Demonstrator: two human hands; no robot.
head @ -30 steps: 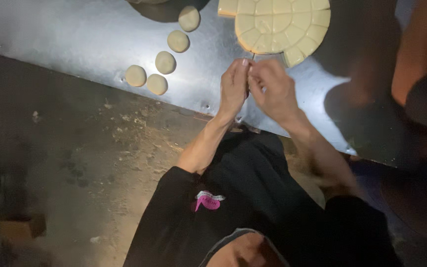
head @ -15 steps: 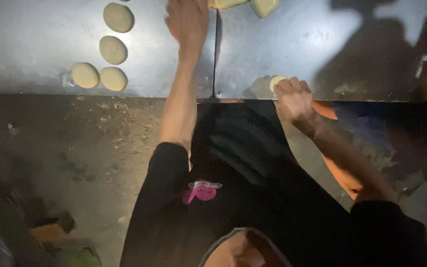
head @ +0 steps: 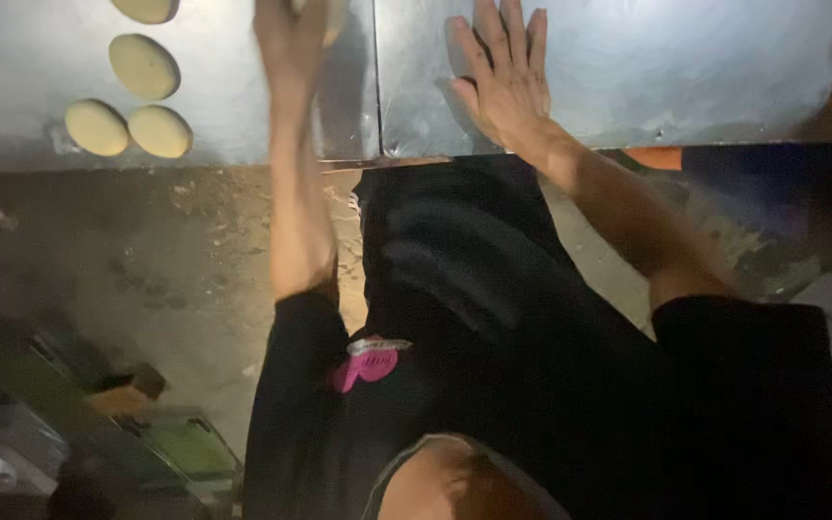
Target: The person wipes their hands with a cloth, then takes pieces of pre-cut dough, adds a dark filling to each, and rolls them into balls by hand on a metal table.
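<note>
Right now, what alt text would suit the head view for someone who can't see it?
A person's right hand lies flat, fingers spread, on a metal table; the left hand reaches up beside a pale dough piece. Round dough balls sit left.

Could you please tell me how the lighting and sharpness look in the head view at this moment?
In the head view, the metal table is brightly lit with soft glare; the floor and lower left corner sink into shadow. The left hand is motion-blurred at the top edge, the right hand lies flat and fairly sharp, and the dough rounds are clear.

Rough bakery or street-food workspace: dough rounds (head: 143, 65) on sheet-metal worktable (head: 628, 67), bare dirt floor (head: 146, 260)
</note>
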